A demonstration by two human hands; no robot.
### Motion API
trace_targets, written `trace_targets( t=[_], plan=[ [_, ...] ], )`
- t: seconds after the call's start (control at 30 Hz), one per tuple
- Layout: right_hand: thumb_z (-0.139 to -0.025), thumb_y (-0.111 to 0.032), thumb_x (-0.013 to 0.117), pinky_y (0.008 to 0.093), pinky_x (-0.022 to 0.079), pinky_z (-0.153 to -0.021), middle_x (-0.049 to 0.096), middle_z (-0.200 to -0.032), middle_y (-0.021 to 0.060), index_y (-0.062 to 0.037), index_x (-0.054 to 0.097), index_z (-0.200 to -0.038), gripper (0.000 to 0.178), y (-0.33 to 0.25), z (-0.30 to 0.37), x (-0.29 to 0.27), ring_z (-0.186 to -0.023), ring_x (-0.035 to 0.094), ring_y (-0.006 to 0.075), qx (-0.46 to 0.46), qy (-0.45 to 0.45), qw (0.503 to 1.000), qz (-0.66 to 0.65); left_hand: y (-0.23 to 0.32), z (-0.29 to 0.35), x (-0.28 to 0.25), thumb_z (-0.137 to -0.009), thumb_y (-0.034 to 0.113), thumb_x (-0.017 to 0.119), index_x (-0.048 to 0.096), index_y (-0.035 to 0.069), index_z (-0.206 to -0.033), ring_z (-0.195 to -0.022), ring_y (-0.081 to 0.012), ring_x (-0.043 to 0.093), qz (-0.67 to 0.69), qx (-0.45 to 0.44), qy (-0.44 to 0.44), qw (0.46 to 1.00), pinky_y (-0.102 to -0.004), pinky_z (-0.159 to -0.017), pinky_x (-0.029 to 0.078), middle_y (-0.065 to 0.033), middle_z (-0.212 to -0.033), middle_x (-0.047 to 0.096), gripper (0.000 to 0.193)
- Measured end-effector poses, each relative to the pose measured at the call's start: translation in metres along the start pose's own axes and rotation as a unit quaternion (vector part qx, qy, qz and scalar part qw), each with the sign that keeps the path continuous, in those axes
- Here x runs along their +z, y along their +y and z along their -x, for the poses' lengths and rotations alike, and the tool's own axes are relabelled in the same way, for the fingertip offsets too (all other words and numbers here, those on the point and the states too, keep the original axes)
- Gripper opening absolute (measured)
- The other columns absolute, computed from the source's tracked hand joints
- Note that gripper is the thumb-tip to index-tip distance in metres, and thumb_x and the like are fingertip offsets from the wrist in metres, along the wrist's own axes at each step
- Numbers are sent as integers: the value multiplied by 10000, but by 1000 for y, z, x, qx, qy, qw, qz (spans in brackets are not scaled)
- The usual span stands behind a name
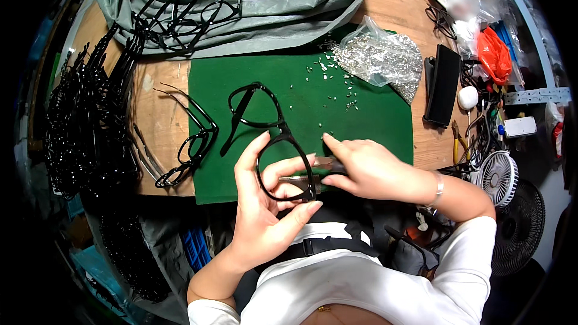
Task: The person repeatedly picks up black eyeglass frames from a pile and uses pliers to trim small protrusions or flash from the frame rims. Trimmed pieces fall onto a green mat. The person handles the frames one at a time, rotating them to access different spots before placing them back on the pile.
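A black eyeglass frame (285,125) is in my left hand (260,213), its fingers and thumb closed around the near rim. One temple of this frame hangs folded down at the far left. My right hand (376,171) is just right of the near rim, closed on a grey metal tool (326,164). Most of that tool is hidden by the fingers, and I cannot tell its kind. Both hands are above the near edge of the green mat (253,162). Left of them, another pair of black eyeglass frames (195,147) lies across the mat's edge.
A clear bag (379,54) spills small silvery pieces onto the mat. Black frames pile up on the left (90,126) and on a grey cloth (283,12) at the back. Along the right are a black case (442,84), pliers (460,144) and a white fan (498,177).
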State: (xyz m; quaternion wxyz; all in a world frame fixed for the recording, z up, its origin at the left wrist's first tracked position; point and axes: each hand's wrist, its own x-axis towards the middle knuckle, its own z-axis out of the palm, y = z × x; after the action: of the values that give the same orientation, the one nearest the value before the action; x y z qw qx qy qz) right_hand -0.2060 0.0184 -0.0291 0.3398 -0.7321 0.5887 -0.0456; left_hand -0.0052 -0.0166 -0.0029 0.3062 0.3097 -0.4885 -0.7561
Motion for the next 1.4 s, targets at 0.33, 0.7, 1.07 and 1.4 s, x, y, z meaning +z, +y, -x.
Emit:
trace_targets(
  t=[0.33,0.7,1.07,1.4],
  plan=[
    [-700,-101,602,394,426,-656,538,-757,148,-3,495,-891,240,12,-14,11,-727,542,317,-6,116,993,-15,-16,44,-12,-749,-119,527,74,84,-1266,-826,-171,585,34,-25,38,998,-281,-771,456,-241,-1064,492,716],
    [-658,-18,596,380,392,-670,496,-743,119,-23,478,-829,207,12,-36,35,-742,508,299,-16,141,989,34,-19,38,-26,-893,171,453,422,10,-921,-896,-190,565,174,-152,-11,973,-324,-786,464,-171,-1031,495,167],
    [-775,-62,590,268,435,-553,509,-734,85,5,506,-833,122,-42,-14,15,-618,538,153,13,210,898,-387,-45,23,17,-801,-110,465,231,-29,-1250,-841,-149,576,51,18,83,995,-264,-766,474,-156,-1017,502,513],
    [-843,-205,562,161,335,-413,470,-624,-6,-41,460,-840,194,-43,-17,14,-471,409,42,133,59,678,-720,-30,20,15,-802,-96,456,247,8,-1238,-784,-189,607,74,-74,44,994,-281,-712,499,-189,-1047,513,495]
  ],
)
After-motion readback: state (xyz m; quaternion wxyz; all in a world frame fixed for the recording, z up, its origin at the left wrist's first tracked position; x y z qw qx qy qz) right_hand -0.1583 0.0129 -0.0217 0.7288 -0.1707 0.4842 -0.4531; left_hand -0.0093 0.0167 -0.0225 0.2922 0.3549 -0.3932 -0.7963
